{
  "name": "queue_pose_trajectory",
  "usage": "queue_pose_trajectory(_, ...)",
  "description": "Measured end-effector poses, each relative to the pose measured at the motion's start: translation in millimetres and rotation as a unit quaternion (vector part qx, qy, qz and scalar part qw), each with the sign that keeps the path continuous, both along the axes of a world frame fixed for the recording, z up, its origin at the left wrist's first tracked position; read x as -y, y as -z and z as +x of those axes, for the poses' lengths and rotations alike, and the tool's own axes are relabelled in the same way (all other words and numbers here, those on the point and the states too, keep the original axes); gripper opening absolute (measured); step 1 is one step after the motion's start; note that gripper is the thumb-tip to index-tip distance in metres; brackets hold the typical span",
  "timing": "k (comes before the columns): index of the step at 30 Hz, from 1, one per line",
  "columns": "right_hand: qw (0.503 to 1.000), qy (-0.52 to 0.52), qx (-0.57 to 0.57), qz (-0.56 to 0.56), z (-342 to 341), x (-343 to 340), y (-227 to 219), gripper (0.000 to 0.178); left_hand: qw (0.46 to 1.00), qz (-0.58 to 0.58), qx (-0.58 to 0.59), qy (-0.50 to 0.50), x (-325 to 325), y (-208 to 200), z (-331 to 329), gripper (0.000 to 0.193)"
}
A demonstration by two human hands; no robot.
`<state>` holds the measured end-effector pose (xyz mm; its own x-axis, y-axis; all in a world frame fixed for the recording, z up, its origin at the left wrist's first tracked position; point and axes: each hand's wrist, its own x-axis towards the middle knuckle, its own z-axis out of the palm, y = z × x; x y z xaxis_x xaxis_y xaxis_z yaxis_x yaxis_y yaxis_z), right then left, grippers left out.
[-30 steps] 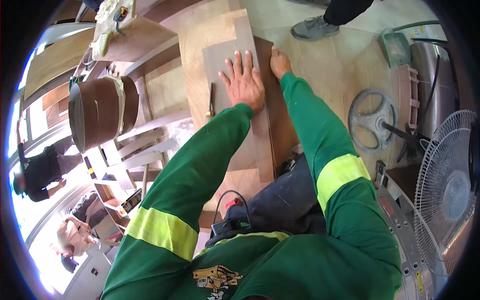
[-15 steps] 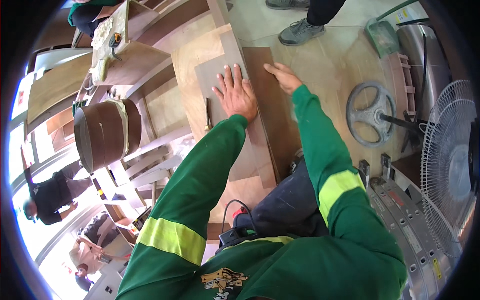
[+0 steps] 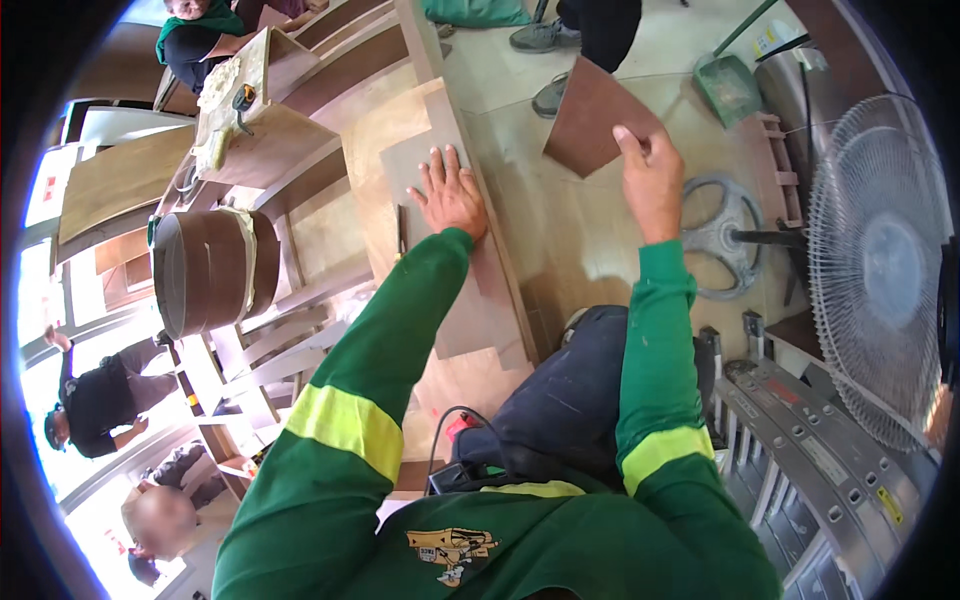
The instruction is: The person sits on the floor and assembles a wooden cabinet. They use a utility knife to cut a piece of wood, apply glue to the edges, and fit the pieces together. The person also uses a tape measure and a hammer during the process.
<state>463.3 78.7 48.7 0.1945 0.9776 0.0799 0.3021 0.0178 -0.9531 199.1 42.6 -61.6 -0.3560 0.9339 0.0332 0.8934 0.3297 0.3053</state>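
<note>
My left hand [image 3: 452, 203] lies flat, fingers spread, on a grey-brown board [image 3: 470, 315] that rests over pale plywood [image 3: 365, 140]. To the right, above the floor, my right hand [image 3: 653, 188] pinches a brown laminate strip [image 3: 600, 118] between thumb and fingers. The strip's visible face tilts up and away from me, clear of the board. Beside my left wrist, a thin dark tool [image 3: 400, 228] lies on the plywood; its kind is hard to make out.
A large brown roll [image 3: 205, 272] and a tape measure [image 3: 243, 97] are on the left. A standing fan [image 3: 890, 230] with a round grey base [image 3: 715, 240] and a folded metal ladder [image 3: 830, 430] are on the right. Another person's shoes [image 3: 545, 38] and a green dustpan [image 3: 727, 90] are ahead.
My right hand has lifted the brown strip from along the board's right edge and swung it up to the right. My left hand stays flat on the board.
</note>
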Motion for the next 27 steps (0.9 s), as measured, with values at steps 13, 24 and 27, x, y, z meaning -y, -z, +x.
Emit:
queue_pose_trajectory(13,0.98,0.139,0.133,0.039,156,237,-8,0.017,0.97,0.21,0.122,0.001,39,10,-19,0.047)
queue_pose_trajectory(24,0.942,0.249,0.207,0.085,185,379,-15,0.018,0.884,0.063,0.45,0.112,297,-62,33,0.042)
queue_pose_trajectory(27,0.919,0.238,0.307,0.071,194,376,-37,0.019,0.84,-0.03,0.521,0.15,322,-64,39,0.041)
